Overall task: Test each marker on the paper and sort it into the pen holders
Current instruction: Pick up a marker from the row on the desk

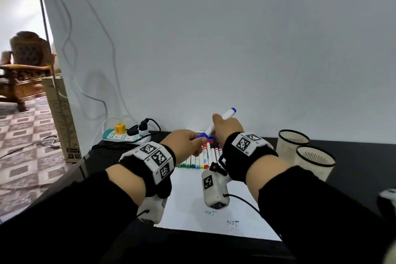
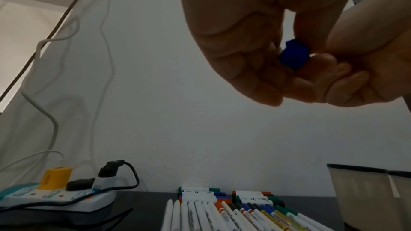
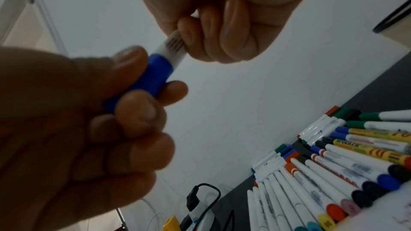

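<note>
Gripping the blue marker point(image 1: 222, 121) above the worktop point(image 1: 353, 156), my right hand point(image 1: 227, 127) curls round its barrel while my left hand point(image 1: 184, 142) fingers point(image 3: 138, 110) pinch its cap point(image 3: 149, 80).

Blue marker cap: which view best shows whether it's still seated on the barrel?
Right wrist: the blue marker cap sits on the white barrel, the left hand gripping it, the right hand gripping the barrel. The left wrist shows only the cap's end; the head view shows it small, partly hidden.
</note>
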The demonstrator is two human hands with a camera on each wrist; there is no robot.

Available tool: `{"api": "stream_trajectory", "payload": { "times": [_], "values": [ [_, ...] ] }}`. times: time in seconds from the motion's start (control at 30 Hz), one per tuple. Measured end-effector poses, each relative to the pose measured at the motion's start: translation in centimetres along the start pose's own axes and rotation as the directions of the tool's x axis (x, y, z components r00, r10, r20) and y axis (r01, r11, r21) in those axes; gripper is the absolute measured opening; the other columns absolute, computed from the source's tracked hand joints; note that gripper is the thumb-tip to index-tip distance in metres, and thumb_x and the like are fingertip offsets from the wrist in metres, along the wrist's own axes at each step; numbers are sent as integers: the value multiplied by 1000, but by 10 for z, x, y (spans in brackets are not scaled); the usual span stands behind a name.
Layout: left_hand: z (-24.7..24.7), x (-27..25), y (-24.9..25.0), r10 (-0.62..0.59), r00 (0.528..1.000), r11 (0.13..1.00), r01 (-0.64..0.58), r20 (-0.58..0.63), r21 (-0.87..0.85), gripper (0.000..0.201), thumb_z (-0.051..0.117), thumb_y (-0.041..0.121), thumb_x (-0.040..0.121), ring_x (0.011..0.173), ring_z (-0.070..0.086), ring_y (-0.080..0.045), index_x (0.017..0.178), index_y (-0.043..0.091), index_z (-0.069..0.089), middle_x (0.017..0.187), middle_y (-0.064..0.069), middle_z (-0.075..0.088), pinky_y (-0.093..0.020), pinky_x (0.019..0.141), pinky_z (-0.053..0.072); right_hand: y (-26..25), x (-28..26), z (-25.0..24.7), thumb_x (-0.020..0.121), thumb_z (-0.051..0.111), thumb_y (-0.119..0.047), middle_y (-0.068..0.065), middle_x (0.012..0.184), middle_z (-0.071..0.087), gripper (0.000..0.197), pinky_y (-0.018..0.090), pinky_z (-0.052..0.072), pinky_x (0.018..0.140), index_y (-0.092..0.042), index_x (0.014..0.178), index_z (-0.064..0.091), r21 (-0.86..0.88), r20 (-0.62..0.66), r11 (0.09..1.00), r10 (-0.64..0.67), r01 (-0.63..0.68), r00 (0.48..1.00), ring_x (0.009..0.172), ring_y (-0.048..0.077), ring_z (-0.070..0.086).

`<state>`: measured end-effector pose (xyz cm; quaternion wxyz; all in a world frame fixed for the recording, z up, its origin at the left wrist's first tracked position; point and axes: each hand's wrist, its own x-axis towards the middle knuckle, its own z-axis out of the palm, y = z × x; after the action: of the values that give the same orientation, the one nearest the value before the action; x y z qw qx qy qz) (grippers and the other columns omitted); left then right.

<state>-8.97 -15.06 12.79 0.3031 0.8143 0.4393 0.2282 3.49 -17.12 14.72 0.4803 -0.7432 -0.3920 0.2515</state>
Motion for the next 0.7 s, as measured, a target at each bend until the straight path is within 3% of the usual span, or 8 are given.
{"api": "stream_trajectory", "payload": {
  "times": [0.03, 0.13, 0.33, 0.5, 0.63, 0.7],
  "values": [
    [1, 1, 1, -7, 1000, 1000, 8, 24, -21, 29, 46, 35, 96, 59, 53, 1, 75, 20, 59, 67, 10, 61, -17, 66, 42, 0, -1, -2, 91, 42, -31, 5, 62, 47, 30, 28, 33, 53, -8, 74, 49, -15, -5, 1000, -15, 15, 1000, 51, 21, 43],
    [1, 3, 3, -12, 994, 985, 30, 107, -171, 30, 43, 27, 98, 65, 59, -8, 95, 6, 64, 67, 4, 58, -27, 77, 46, 0, -4, -7, 92, 40, -28, 4, 60, 44, 31, 29, 29, 51, -10, 66, 43, -31, -13, 997, -75, 74, 997, 51, 20, 40],
    [-9, -1, 16, -2, 979, 916, 84, 204, -392, 40, 28, 28, 103, 61, 58, -13, 82, 14, 60, 64, -1, 54, -22, 74, 50, -1, -7, -14, 93, 42, -29, 5, 59, 49, 33, 30, 36, 56, -10, 67, 51, 149, -31, 980, -125, 129, 992, 54, 22, 44],
    [-3, -2, 13, 7, 987, 967, 35, 163, -253, 34, 30, 31, 102, 65, 56, -11, 87, 15, 56, 68, 2, 51, -25, 79, 48, -2, -10, -7, 91, 48, -33, 3, 55, 44, 37, 30, 34, 54, -11, 61, 42, 105, -4, 990, -90, 90, 996, 49, 20, 39],
    [1, 1, 8, 9, 996, 996, 0, 88, -94, 31, 31, 27, 101, 67, 53, -16, 79, 17, 50, 68, 2, 50, -36, 87, 46, -6, -11, 2, 91, 44, -26, 3, 60, 46, 30, 27, 33, 51, -11, 65, 43, 39, -41, 999, -22, 24, 999, 51, 19, 42],
    [-1, 0, 7, -10, 999, 999, 9, 37, 37, 31, 30, 31, 101, 76, 55, -20, 91, 12, 54, 76, 0, 54, -36, 88, 44, -10, -11, 7, 91, 43, -24, 3, 61, 47, 29, 26, 34, 50, -10, 66, 43, 59, -57, 998, 1, 3, 998, 51, 18, 43]
  ]
}}
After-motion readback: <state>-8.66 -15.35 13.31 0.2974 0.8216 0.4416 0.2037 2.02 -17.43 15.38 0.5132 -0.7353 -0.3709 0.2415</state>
